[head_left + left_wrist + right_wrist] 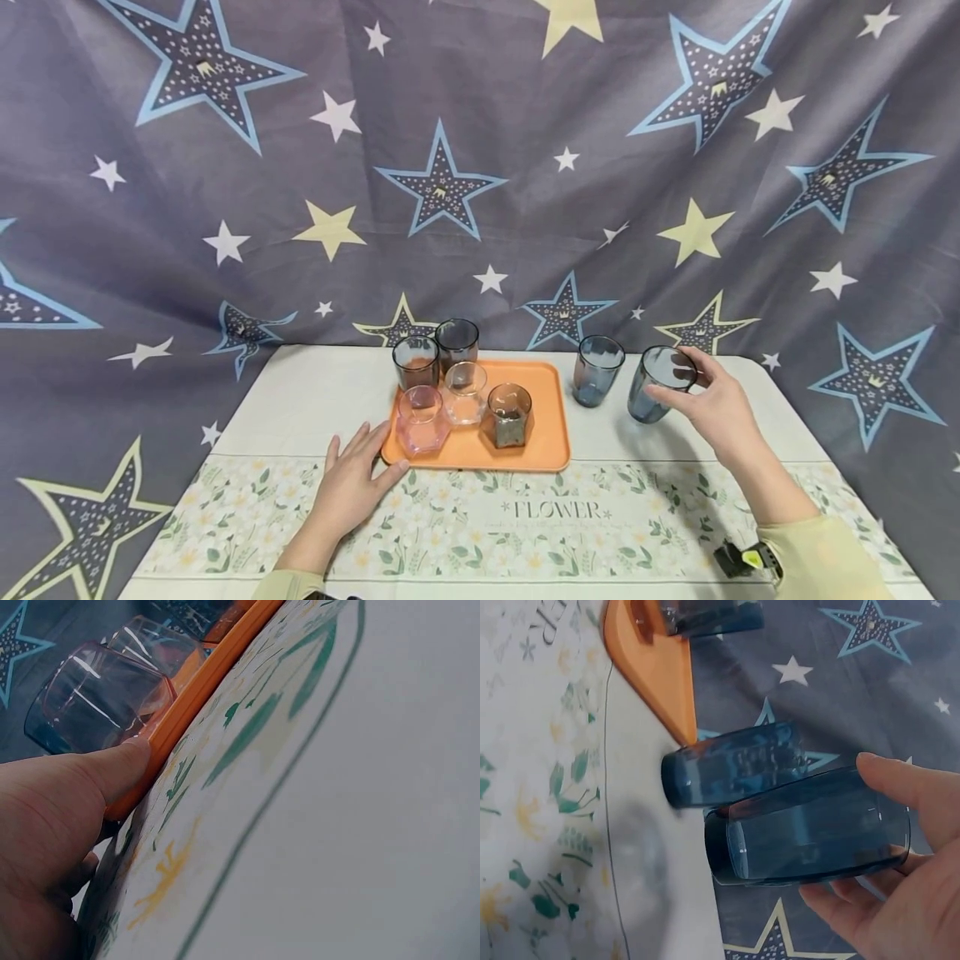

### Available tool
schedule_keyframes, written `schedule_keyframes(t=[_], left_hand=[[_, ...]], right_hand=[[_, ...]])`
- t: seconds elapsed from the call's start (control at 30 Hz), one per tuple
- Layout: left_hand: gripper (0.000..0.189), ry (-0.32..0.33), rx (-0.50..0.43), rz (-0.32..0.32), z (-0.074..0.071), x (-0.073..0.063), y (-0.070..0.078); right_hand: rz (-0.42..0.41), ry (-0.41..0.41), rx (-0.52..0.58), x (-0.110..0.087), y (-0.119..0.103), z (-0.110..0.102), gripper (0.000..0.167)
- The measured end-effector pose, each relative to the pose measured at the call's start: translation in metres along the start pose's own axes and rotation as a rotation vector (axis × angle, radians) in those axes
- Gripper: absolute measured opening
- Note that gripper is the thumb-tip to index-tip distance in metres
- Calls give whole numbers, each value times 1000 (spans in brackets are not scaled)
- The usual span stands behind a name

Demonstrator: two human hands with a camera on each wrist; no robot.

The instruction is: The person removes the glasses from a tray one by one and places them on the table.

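Observation:
My right hand (723, 408) grips a blue drinking glass (648, 400) near its rim, thumb on one side and fingers on the other. The glass is upright; whether its base touches the table I cannot tell. Another blue glass (597, 375) stands just left of it. My left hand (348, 483) rests at the near left corner of an orange tray (546, 417), fingers spread and thumb on the rim. On the tray stand a pink glass (422, 429), a clear glass (465, 400), a smoky grey glass (510, 425) and two dark blue glasses (416, 367) at the back left.
A white tablecloth (322, 400) with a floral band and the word FLOWER covers the table. Behind it hangs a grey curtain (517, 108) with stars, close to the table's back edge.

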State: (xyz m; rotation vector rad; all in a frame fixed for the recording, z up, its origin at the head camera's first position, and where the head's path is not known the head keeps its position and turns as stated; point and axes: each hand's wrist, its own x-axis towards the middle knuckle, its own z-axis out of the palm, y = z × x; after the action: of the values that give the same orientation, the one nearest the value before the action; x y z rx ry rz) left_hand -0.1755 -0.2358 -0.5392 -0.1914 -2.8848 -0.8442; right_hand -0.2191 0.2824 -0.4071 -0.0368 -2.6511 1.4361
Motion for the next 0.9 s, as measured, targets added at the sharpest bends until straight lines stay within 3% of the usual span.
schedule_keyframes(t=[0.43,0.9], left_hand=[[79,-25,-11,-5,-6,0,4],[79,-24,-8,-8,-5,0,3]], right_hand=[[60,6,62,22,20,2,101],[53,31,59,41,34,13,101]])
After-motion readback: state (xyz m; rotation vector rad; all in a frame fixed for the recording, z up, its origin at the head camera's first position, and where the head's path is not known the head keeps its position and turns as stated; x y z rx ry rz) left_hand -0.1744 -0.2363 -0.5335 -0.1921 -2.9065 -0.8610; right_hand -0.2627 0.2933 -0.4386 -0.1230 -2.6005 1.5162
